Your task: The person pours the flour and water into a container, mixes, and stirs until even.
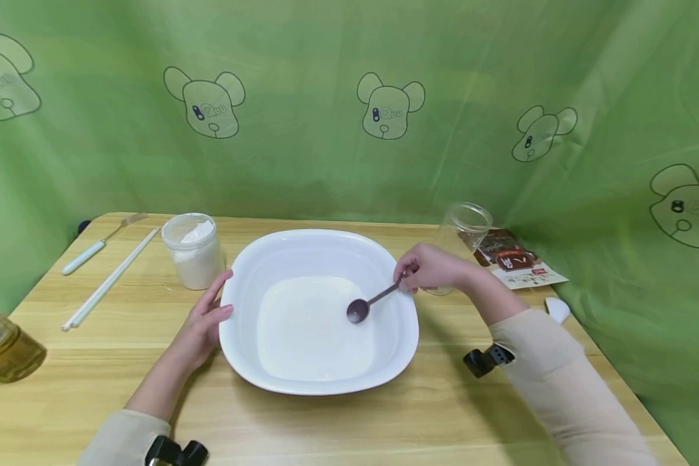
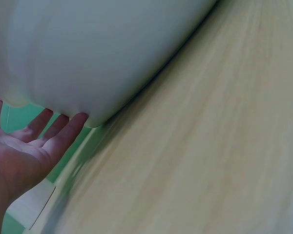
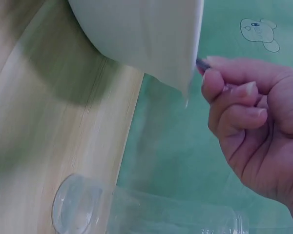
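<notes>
Nearest me is a bare stretch of the wooden surface [image 1: 303, 433], and just past it sits the white basin [image 1: 309, 349] in the middle. My left hand [image 1: 200, 327] holds its left side, thumb and forefinger at the rim, other fingertips against the outer wall. I judge the basin to be light for its size, smooth and fairly stiff; its glossy side could slide under fingertips alone, so the rim is the surer hold, with fingers spread beneath it. About level with that hand, at the far left, a bottle of amber liquid [image 1: 8, 349] is only partly in view.

Over the basin's right half reaches a dark spoon [image 1: 371, 301]. My right hand [image 1: 437, 266] pinches the end of its handle, beside the right rim, fingers curled in narrow. The spoon looks stiff and very light; so thin a handle could roll, and a pinch closer to the bowl would steer it better. I cannot tell whether the bowl touches the basin floor.

Farther off, on the left, lie white chopsticks [image 1: 112, 278], then a jar of white powder [image 1: 197, 262]. Behind my right hand a clear jar [image 1: 451, 239] stands beside a packet [image 1: 515, 259]. Beyond everything hangs the green curtain [image 1: 309, 162].
</notes>
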Motion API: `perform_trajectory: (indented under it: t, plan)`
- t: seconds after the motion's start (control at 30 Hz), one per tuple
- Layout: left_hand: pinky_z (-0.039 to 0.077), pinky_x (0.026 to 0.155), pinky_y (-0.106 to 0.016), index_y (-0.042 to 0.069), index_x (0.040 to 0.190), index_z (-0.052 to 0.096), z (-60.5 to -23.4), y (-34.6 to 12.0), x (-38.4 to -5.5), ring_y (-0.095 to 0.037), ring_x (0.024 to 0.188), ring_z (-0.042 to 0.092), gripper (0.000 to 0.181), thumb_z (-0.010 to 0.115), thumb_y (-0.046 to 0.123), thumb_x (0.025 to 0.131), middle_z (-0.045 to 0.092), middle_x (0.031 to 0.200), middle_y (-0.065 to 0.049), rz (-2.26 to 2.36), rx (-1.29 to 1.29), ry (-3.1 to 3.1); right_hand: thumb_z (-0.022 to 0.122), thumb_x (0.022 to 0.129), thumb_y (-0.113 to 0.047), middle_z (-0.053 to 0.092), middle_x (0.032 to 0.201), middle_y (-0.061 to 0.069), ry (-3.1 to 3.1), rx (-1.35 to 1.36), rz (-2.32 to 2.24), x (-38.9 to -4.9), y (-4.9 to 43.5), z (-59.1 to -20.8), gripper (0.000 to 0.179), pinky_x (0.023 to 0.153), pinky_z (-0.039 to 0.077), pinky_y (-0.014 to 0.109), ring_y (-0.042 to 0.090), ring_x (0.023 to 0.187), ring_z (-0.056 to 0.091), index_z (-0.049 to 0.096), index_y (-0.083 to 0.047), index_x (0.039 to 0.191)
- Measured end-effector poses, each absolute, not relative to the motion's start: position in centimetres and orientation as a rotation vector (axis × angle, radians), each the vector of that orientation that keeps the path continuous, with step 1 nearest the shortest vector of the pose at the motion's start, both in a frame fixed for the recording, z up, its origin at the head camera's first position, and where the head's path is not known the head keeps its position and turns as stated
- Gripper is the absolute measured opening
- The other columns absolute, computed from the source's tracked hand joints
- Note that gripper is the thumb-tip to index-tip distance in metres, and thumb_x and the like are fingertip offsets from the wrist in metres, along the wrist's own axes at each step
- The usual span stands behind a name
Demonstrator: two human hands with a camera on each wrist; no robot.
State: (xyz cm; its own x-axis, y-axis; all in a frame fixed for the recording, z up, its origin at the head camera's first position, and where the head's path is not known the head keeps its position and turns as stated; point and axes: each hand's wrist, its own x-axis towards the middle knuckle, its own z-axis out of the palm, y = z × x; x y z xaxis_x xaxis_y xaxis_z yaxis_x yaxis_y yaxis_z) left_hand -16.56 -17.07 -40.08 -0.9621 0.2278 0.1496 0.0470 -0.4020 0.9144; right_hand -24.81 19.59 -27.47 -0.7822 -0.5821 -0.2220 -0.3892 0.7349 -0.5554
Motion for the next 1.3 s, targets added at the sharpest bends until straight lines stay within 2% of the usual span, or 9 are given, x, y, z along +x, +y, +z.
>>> perform_trajectory:
  t: [0.37, 0.7, 1.0, 1.3]
  plan:
    - [0.048, 0.073, -0.034, 0.02, 0.136, 0.024, -40.0, -17.0, -16.5, -0.019, 0.094, 0.052, 0.057, 0.042, 0.003, 0.085, 0.035, 0.12, -0.013, 2.503, 0.37, 1.667, 0.059, 0.078, -0.004, 0.057, 0.06, 0.005, 2.62, -0.65, -0.863, -26.3, 14.6, -30.4, 0.01, 0.043, 0.039, 0.022, 0.013, 0.048, 0.048, 0.063, -0.002, 0.087]
    - [0.048, 0.072, -0.034, 0.02, 0.136, 0.024, -40.0, -17.0, -16.5, -0.019, 0.095, 0.052, 0.057, 0.042, 0.003, 0.085, 0.037, 0.118, -0.011, 2.512, 0.382, 1.658, 0.061, 0.077, -0.005, 0.06, 0.062, 0.007, 2.401, -0.714, -1.023, -24.5, 11.6, -32.2, 0.01, 0.043, 0.037, 0.02, 0.011, 0.046, 0.044, 0.064, -0.004, 0.087]
    - [0.048, 0.071, -0.034, 0.02, 0.136, 0.025, -40.0, -17.0, -16.5, -0.018, 0.093, 0.053, 0.056, 0.041, 0.003, 0.085, 0.037, 0.118, -0.011, 2.512, 0.37, 1.66, 0.061, 0.077, -0.004, 0.058, 0.06, 0.008, 2.226, -0.833, -0.92, -21.9, 13.1, -31.4, 0.01, 0.039, 0.029, 0.018, 0.009, 0.041, 0.036, 0.065, -0.008, 0.086]
    - [0.049, 0.071, -0.034, 0.02, 0.137, 0.023, -40.0, -17.0, -16.5, -0.019, 0.092, 0.053, 0.057, 0.042, 0.003, 0.085, 0.035, 0.118, -0.012, 2.502, 0.361, 1.667, 0.06, 0.074, 0.001, 0.052, 0.054, 0.004, 2.231, -0.888, -0.808, -21.1, 17.6, -28.9, 0.01, 0.039, 0.033, 0.017, 0.01, 0.044, 0.042, 0.065, -0.005, 0.081]
